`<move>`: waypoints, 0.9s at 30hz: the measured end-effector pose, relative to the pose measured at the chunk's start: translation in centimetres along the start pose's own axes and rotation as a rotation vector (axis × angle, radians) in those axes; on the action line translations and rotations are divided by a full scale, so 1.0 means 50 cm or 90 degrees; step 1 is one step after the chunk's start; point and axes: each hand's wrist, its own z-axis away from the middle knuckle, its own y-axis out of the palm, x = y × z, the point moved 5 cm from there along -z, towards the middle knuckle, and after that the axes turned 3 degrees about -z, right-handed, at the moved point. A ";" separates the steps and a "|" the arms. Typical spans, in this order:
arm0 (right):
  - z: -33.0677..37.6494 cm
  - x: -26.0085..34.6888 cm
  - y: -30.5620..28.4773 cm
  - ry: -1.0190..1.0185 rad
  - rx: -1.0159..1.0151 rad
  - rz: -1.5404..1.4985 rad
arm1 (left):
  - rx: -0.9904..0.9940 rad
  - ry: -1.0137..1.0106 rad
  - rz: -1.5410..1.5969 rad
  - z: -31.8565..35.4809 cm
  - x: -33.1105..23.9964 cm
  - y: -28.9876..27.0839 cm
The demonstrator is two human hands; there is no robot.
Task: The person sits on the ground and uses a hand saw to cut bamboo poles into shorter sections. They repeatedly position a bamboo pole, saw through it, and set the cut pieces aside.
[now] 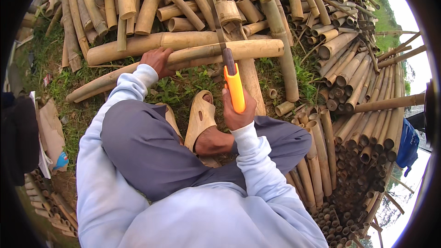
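My right hand (240, 106) is closed round the orange handle (235, 89) of a hand saw. Its long narrow blade (217, 16) points away from me and crosses a bamboo pole (202, 54) near the pole's right part. Whether the teeth have cut into the bamboo cannot be seen. To the left of the saw, my left hand (158, 62) grips the same pole from above, its fingers curled over it. The pole lies slanted, its left end lower and nearer to me. Just behind it lies a thicker bamboo pole (126, 48), close to my left fingers.
Cut bamboo pieces (149, 11) are heaped beyond the poles. A thick pale length (251, 80) runs under the sawn pole. More bamboo stacks (340, 82) fill the right side. My sandalled foot (202, 119) is close below the saw. Cardboard (51, 126) lies at the left.
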 end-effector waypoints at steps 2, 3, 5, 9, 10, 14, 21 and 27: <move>0.014 0.005 0.005 -0.020 -0.006 -0.014 | 0.043 -0.021 -0.020 0.003 0.012 -0.010; 0.068 -0.013 -0.021 -0.007 0.003 0.014 | 0.066 -0.033 -0.022 0.008 0.015 -0.005; 0.170 -0.007 -0.075 -0.004 0.008 0.026 | 0.040 -0.032 -0.024 0.001 0.025 -0.013; 0.271 0.035 -0.125 -0.029 0.058 0.167 | 0.016 -0.028 -0.013 0.010 0.023 0.005; 0.232 0.008 -0.105 -0.041 0.047 0.127 | 0.028 -0.031 -0.013 0.009 0.028 0.010; -0.020 -0.012 0.013 -0.046 -0.003 0.012 | 0.033 -0.022 -0.006 -0.014 0.013 -0.003; 0.159 -0.005 -0.073 -0.007 0.033 0.037 | 0.053 -0.029 -0.017 -0.005 0.029 -0.001; 0.155 -0.026 -0.097 -0.035 0.004 0.046 | 0.025 -0.005 -0.008 -0.020 0.010 0.004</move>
